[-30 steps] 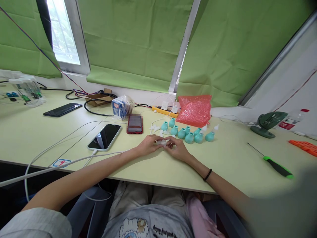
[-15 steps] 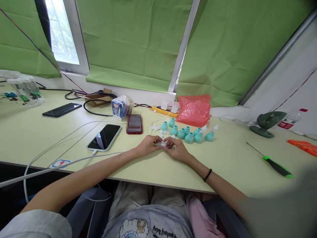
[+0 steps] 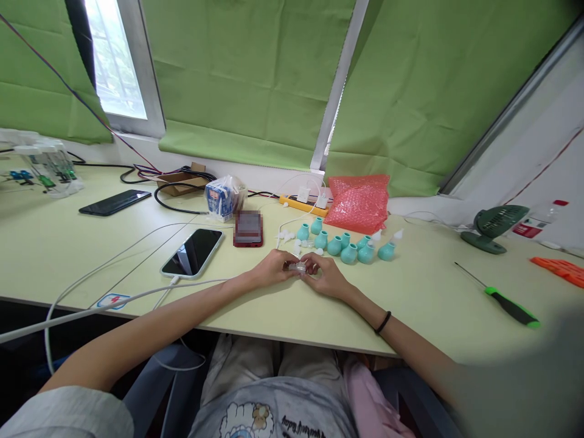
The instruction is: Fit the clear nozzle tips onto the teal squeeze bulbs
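Between my fingertips, just above the table's near middle, is a small clear plastic tube-like piece [image 3: 298,266]. My left hand [image 3: 274,267] pinches its left end, and my right hand [image 3: 326,275] closes on its right end. Fingers cover part of it, so its full shape is hidden. Beyond my hands stand several teal rubber bulbs [image 3: 334,245]. Two of the bulbs at the right carry clear pieces with white pointed tips [image 3: 398,234]. Small white plastic parts [image 3: 286,235] lie loose left of the bulbs.
A white-cased phone [image 3: 192,252] with a cable plugged in and a dark red device [image 3: 248,229] lie to the left. Behind the bulbs are a red bubble-wrap bag [image 3: 357,202] and a yellow power strip [image 3: 301,205]. A screwdriver [image 3: 511,306] and a small green fan [image 3: 495,226] are at right.
Both hands stay in nearly the same place with the clear piece between them. The right fingers have shifted very slightly; nothing else has visibly moved.
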Demonstrator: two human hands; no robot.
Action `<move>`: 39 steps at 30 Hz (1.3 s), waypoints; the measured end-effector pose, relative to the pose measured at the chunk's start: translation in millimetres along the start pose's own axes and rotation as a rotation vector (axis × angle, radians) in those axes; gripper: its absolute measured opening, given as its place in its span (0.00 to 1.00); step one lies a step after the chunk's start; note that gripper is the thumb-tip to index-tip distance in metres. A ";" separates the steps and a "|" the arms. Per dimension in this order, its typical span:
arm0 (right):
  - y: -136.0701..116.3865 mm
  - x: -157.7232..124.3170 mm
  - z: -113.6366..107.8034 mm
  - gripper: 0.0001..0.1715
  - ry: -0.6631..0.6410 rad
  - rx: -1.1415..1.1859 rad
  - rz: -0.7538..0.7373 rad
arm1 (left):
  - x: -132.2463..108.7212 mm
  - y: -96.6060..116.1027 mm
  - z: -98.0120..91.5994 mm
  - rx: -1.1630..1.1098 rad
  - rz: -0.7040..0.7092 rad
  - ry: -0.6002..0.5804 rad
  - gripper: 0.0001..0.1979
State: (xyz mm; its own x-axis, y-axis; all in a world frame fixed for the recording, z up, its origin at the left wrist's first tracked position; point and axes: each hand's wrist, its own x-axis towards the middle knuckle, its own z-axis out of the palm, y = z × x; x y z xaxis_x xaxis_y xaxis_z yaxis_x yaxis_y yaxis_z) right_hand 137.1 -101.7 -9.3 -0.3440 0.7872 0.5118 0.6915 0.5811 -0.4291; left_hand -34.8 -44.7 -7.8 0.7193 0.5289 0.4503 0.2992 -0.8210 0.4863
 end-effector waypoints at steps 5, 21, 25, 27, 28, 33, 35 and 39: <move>1.8 -0.2 0.5 0.14 -0.004 -0.020 -0.017 | 0.1 -0.3 0.1 0.020 -0.018 0.013 0.14; 13.9 5.2 -10.9 0.09 0.336 -0.232 -0.001 | 1.3 -0.3 -1.6 0.087 0.045 0.049 0.12; 18.5 8.2 -19.5 0.15 0.448 -0.346 0.036 | 1.6 -1.4 -1.7 0.084 0.031 0.089 0.12; 20.6 9.3 -22.9 0.20 0.448 -0.475 0.067 | 1.6 -2.1 -1.2 0.084 0.022 0.107 0.13; 22.3 9.5 -24.0 0.22 0.432 -0.547 0.092 | 1.5 -2.4 -1.0 0.085 0.021 0.115 0.13; 36.1 7.6 -23.1 0.23 0.240 -0.724 0.249 | 0.9 -2.0 -0.6 0.080 0.034 0.134 0.13; 40.5 6.2 -22.1 0.19 0.223 -0.720 0.265 | 0.8 -1.5 -1.0 0.077 0.034 0.141 0.12; 42.8 5.4 -23.3 0.16 0.273 -0.686 0.274 | 0.2 -0.4 -1.8 0.064 0.023 0.158 0.13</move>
State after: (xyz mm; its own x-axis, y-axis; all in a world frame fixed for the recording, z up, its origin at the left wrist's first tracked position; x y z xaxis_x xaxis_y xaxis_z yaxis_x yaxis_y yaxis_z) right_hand 179.7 -77.4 -7.5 0.0021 0.7539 0.6570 0.9973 0.0464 -0.0564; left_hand -35.9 -43.8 -6.5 0.6204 0.5326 0.5757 0.3263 -0.8428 0.4280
